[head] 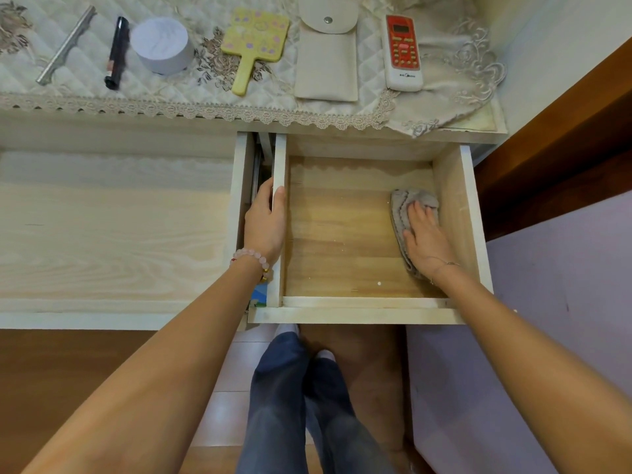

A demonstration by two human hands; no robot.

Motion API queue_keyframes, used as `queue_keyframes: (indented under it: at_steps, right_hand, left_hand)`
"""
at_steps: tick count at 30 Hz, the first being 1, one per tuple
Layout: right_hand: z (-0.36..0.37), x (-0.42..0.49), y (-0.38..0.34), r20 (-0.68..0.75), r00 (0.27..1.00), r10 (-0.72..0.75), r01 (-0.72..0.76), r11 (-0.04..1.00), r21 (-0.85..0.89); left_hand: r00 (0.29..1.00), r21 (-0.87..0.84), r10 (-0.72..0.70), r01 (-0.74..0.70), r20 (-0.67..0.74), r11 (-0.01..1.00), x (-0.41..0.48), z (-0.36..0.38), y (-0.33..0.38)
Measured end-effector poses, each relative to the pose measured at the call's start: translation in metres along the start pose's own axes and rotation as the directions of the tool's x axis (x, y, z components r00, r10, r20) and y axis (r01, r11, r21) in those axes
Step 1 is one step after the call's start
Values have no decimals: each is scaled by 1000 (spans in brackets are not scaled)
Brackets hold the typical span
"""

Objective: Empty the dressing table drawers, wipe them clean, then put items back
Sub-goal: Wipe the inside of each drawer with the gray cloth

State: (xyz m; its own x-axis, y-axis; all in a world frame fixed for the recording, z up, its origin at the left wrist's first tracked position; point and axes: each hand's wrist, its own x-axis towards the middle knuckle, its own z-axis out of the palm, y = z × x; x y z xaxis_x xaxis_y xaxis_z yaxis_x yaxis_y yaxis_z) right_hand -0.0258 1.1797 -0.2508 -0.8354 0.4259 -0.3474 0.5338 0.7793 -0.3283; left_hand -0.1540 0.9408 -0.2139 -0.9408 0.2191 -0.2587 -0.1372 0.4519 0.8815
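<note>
A pale wooden drawer [355,314] is pulled out from the right side of the dressing table, its floor bare. My left hand [265,222] grips the drawer's left wall, thumb inside and fingers outside. My right hand [425,236] presses flat on a folded grey cloth [402,203] against the drawer floor near the right wall. On the lace-edged table cover [205,111] lie a metal handle bar [65,46], a black tube [116,53], a round white jar [160,44], a yellow hand mirror [254,41], a beige pouch [326,59] and a red-and-white remote [403,53].
A second, wider drawer [113,234] stands pulled out to the left, its floor bare. A brown wooden frame [564,148] and a lilac surface [564,302] flank the right side. My legs [301,405] stand on the tiled floor below the drawer front.
</note>
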Motion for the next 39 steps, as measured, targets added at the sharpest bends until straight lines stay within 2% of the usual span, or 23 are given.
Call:
queue_keyframes:
  at_steps: [5,11,16,18,22,24,28,33,39]
  right_hand:
    - [9,1,1,-36,999,-16,14,998,-59]
    - [4,-3,-5,-94,995,-32,28,999,-42]
    - [5,-5,-12,-212,976,-43,19,994,-112]
    - [1,-8,-16,-238,971,-20,7,998,-59]
    - [-19,-18,-27,-261,962,78,-36,986,162]
    - [-29,-26,-33,-289,950,118,-43,967,252]
    - [-44,-48,-49,-300,944,135,-2,914,405]
    - [-68,-83,-73,-216,941,260,-48,735,677]
    - [-93,-120,-98,-172,952,254,8,540,842]
  left_hand:
    - [1000,-6,8,-8,3,1000,0,0,-1]
    - [1000,-11,7,-7,15,1000,0,-1,-2]
    - [1000,28,5,-5,7,1000,-2,-1,1]
    - [999,83,20,-22,26,996,-2,-2,2]
    - [993,218,20,-45,116,975,0,-12,15]
    - [992,283,66,-96,110,954,-4,-20,23]
    - [944,449,308,-328,120,831,-32,-39,45]
    - [828,580,515,-538,223,612,-73,-64,69]
    - [756,710,572,-590,318,384,-111,-85,89]
